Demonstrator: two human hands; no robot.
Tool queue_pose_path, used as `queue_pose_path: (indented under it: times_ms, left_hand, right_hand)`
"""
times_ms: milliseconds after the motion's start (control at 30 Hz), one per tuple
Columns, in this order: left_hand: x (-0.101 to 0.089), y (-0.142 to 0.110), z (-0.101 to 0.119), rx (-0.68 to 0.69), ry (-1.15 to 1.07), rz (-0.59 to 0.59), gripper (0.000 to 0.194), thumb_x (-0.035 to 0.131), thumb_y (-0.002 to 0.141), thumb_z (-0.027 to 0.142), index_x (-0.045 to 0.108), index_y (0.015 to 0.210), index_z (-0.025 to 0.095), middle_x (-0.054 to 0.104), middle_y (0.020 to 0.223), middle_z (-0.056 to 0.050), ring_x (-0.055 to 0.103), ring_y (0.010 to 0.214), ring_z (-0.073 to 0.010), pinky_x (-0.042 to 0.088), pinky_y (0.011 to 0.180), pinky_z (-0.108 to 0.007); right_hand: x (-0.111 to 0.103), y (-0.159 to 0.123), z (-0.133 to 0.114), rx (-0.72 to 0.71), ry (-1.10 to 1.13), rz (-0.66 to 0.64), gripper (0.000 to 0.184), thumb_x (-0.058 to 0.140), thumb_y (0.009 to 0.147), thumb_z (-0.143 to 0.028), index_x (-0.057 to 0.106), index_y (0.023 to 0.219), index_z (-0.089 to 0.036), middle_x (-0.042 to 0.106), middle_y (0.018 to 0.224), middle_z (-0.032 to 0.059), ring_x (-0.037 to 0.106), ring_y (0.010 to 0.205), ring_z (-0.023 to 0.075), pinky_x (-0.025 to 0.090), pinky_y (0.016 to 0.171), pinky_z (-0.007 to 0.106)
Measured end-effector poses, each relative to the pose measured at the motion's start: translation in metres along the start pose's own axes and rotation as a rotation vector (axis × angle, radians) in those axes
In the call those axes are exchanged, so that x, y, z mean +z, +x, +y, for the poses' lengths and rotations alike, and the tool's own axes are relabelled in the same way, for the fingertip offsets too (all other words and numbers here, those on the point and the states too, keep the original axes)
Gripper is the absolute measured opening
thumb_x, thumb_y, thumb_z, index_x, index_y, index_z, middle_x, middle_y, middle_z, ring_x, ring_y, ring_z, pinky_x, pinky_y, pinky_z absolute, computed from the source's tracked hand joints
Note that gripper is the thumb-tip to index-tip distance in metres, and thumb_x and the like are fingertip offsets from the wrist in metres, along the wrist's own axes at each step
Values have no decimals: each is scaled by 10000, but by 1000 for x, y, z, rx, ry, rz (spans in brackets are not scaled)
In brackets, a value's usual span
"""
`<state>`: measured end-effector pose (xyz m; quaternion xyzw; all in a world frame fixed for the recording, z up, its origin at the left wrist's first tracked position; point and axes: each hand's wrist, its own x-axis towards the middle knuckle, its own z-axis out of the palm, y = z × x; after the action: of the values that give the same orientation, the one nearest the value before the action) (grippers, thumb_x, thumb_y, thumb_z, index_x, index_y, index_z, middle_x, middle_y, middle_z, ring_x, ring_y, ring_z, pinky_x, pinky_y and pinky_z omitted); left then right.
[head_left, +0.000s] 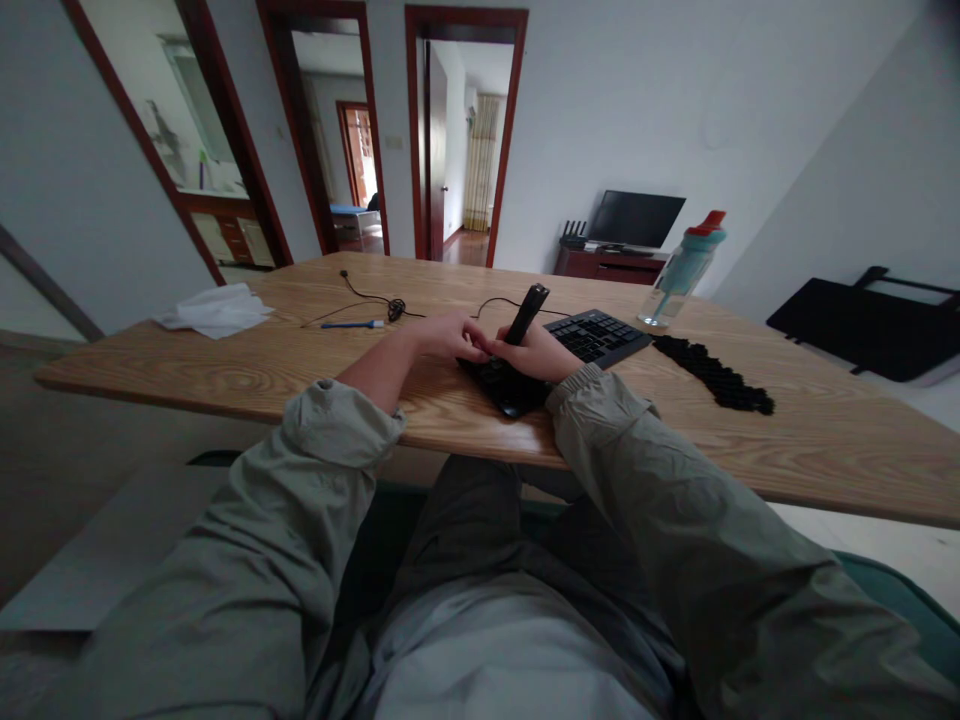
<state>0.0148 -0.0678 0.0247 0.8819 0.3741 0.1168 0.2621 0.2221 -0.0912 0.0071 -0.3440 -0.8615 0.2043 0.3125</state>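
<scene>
A black keyboard (600, 338) lies at a slant on the wooden table in front of me. My right hand (534, 350) is closed around a black stick-shaped tool (528, 312), held upright over the keyboard's left part; its lower end is hidden. Close beside it, my left hand (453, 338) bends its fingers down at the keyboard's left end, fingertips near my right hand's. Whether anything is pinched in them is hidden. To the right of the keyboard, small black pieces that look like keycaps (712, 374) lie in a long patch.
A blue-handled brush (352, 324) and a coiled black cable (395, 309) lie left of the keyboard. Crumpled white tissue (216, 310) is at the table's left end. A clear bottle with a red lid (684, 270) stands behind the keyboard's right end. The wooden table (337, 385) has its edge before me.
</scene>
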Motion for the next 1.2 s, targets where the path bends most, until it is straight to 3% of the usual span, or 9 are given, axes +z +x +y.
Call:
queue_pose_path:
  times_ms: [200,400,500,667,900,1067,1200]
  left_hand:
    - [11,6,-4,41,-16,15,327,664,756,332,753,1045,208,744,947,-11,626,793,-148,457,766,-260]
    - [11,8,-2,44,28,13,297,649,755,328,764,978,169,739,909,-39,623,791,-152,439,740,-245]
    - [10,6,0,28,55,20,274,652,749,340,766,940,180,741,892,-29,625,786,-151,430,719,-231]
    - [11,5,5,45,85,46,224,631,740,294,752,873,160,716,799,-15,606,730,-138,406,668,-222]
    - [12,6,3,54,50,35,154,645,725,231,744,825,169,704,767,-1,592,712,-134,401,667,-223]
    - [12,6,2,25,11,46,164,672,744,203,754,872,141,708,771,-10,569,690,-122,408,697,-236]
    - [14,9,-4,56,43,86,166,705,722,204,761,867,148,714,751,-8,572,674,-125,426,702,-242]
  right_hand:
    - [4,-2,2,-4,48,63,453,526,859,-574,611,681,-166,597,655,34,516,630,146,395,587,286]
    - [4,-2,-4,-53,302,269,308,629,798,-492,630,795,-184,617,760,20,554,746,159,452,726,302]
    - [10,2,-10,4,520,390,299,657,768,-487,611,758,-192,572,696,1,537,681,138,455,670,282]
    - [24,15,-15,130,834,480,376,631,773,-560,556,689,-201,502,597,-23,486,536,102,436,536,250]
    - [32,23,-19,227,830,538,479,617,763,-654,436,625,-233,385,472,-57,392,410,97,392,425,257]
    - [36,20,-20,278,865,455,464,638,756,-616,430,609,-228,370,450,-68,361,388,87,340,397,251]
    - [41,24,-19,284,907,524,446,647,763,-573,415,602,-228,347,457,-79,307,373,76,279,371,250]
